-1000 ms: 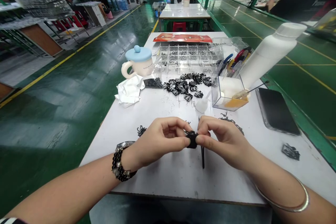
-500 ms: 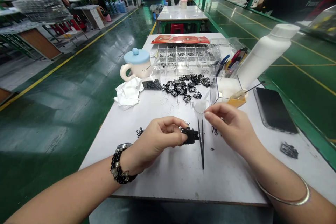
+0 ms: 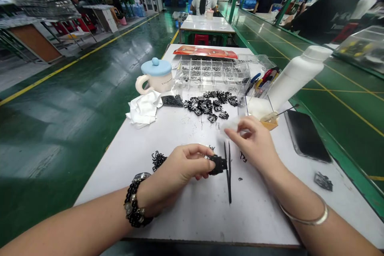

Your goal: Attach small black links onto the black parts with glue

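My left hand pinches a small black plastic part between thumb and fingers, low over the white table. Just to its right, black tweezers lie on the table with their tips pointing away from me. My right hand is beyond the tweezers on the right, its thumb and fingers curled together at a translucent whitish piece. Whatever may be between those fingertips is too small to make out. Small black curved pieces lie beside my left hand, and a few black bits sit beneath the right.
A pile of black parts lies ahead, before a clear compartment tray. A lidded mug and crumpled tissue stand left. On the right are a white bottle, a pen holder and a phone.
My right hand has shifted slightly left, over the translucent piece, with its fingers more bent. My left hand still holds the black part beside the tweezers. The whole view has tilted a little.
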Action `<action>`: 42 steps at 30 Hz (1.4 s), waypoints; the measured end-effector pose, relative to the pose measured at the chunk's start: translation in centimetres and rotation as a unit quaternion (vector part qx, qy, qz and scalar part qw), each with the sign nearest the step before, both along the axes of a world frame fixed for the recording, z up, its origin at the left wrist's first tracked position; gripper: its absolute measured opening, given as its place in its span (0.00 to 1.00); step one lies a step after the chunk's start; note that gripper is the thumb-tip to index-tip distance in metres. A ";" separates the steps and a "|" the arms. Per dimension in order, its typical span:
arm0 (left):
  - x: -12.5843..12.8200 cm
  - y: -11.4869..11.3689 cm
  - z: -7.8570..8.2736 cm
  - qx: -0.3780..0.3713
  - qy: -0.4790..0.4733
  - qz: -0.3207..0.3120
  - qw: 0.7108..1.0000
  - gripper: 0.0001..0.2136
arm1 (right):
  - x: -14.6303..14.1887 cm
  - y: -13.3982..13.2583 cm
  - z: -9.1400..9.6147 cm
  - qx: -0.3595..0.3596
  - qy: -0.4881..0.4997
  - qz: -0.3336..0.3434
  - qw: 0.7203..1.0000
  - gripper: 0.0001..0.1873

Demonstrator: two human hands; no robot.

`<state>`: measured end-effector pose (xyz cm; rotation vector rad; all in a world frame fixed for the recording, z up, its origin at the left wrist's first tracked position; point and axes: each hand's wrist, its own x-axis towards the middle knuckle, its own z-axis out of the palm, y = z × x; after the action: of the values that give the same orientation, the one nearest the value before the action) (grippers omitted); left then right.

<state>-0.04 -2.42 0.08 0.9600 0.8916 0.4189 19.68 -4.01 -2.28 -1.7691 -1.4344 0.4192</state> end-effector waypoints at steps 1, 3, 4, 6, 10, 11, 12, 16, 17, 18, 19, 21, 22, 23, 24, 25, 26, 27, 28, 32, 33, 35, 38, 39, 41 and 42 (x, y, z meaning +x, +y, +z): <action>0.0 0.0 0.0 -0.007 0.003 -0.001 1.000 0.08 | -0.1 -0.3 0.5 0.009 0.038 0.017 0.999 0.13; 0.1 0.0 0.0 -0.021 0.007 -0.007 1.000 0.09 | 0.0 -0.8 1.4 0.022 0.173 0.050 0.983 0.12; 0.1 0.0 0.0 -0.027 0.009 -0.010 1.000 0.09 | 0.1 -1.1 1.8 0.034 0.260 0.059 0.963 0.12; 0.1 0.0 -0.1 -0.039 0.013 -0.013 0.999 0.09 | 0.3 -1.5 2.6 0.076 0.416 0.053 0.905 0.13; 0.1 -0.2 -0.1 -0.062 0.033 -0.026 0.997 0.08 | 0.5 -2.3 3.4 0.132 0.468 0.030 0.873 0.13; 0.1 -0.2 -0.1 -0.068 0.038 -0.032 0.996 0.08 | 0.3 -2.5 3.4 0.131 0.457 0.039 0.879 0.13; 0.2 -0.3 -0.1 -0.073 0.043 -0.041 0.996 0.08 | 0.1 -2.8 3.4 0.136 0.443 0.051 0.885 0.14; 0.3 -0.3 -0.1 -0.078 0.061 -0.076 0.992 0.08 | -1.2 -3.9 3.0 0.209 0.372 0.087 0.900 0.13; 0.4 -0.3 -0.1 -0.077 0.063 -0.083 0.992 0.08 | -1.4 -4.1 2.9 0.215 0.352 0.092 0.906 0.13; 0.4 -0.3 -0.1 -0.076 0.064 -0.088 0.991 0.07 | -1.6 -4.3 2.8 0.217 0.338 0.096 0.911 0.12; 0.5 -0.3 -0.1 -0.077 0.064 -0.090 0.991 0.07 | -1.7 -4.4 2.7 0.213 0.330 0.104 0.914 0.11; 0.6 -0.3 -0.1 -0.077 0.064 -0.094 0.991 0.07 | -1.7 -4.5 2.5 0.210 0.325 0.120 0.914 0.12; 0.6 -0.3 -0.1 -0.078 0.065 -0.096 0.990 0.07 | -1.7 -4.5 2.5 0.209 0.326 0.127 0.913 0.12; 0.6 -0.3 -0.1 -0.078 0.067 -0.096 0.990 0.07 | -1.7 -4.5 2.5 0.207 0.327 0.132 0.913 0.13; 0.6 -0.4 -0.1 -0.078 0.069 -0.096 0.990 0.07 | -1.6 -4.5 2.6 0.202 0.325 0.132 0.914 0.13; 0.6 -0.4 -0.1 -0.077 0.070 -0.095 0.990 0.08 | -1.6 -4.5 2.6 0.197 0.322 0.132 0.917 0.13; 0.6 -0.4 -0.1 -0.077 0.070 -0.094 0.990 0.08 | -1.6 -4.6 2.6 0.196 0.317 0.131 0.919 0.13; 0.6 -0.4 -0.2 -0.078 0.070 -0.094 0.990 0.08 | -1.6 -4.6 2.5 0.195 0.313 0.132 0.920 0.13; 0.6 -0.4 -0.2 -0.077 0.069 -0.096 0.990 0.07 | -1.6 -4.6 2.5 0.199 0.310 0.135 0.920 0.12; 0.6 -0.3 -0.3 -0.076 0.069 -0.097 0.990 0.07 | -1.8 -4.6 2.3 0.198 0.307 0.137 0.921 0.11; 0.6 -0.3 -0.3 -0.078 0.069 -0.097 0.990 0.07 | -1.8 -4.6 2.3 0.198 0.307 0.135 0.921 0.11; 0.6 -0.2 -0.2 -0.082 0.069 -0.100 0.989 0.07 | -1.9 -4.6 2.3 0.202 0.305 0.136 0.921 0.10; 0.7 -0.2 -0.1 -0.088 0.071 -0.102 0.988 0.07 | -1.8 -4.5 2.4 0.207 0.306 0.141 0.918 0.09; 0.7 -0.2 0.0 -0.090 0.072 -0.103 0.988 0.07 | -1.8 -4.6 2.4 0.208 0.307 0.139 0.918 0.09; 0.7 -0.2 0.0 -0.089 0.073 -0.102 0.988 0.07 | -1.7 -4.6 2.4 0.212 0.306 0.137 0.918 0.10; 0.7 -0.2 0.0 -0.088 0.072 -0.102 0.988 0.07 | -1.7 -4.6 2.4 0.213 0.304 0.137 0.918 0.10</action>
<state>0.63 -2.59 0.13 0.9151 0.9342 0.0938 17.93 -8.63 0.11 -0.9676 -1.1956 0.6742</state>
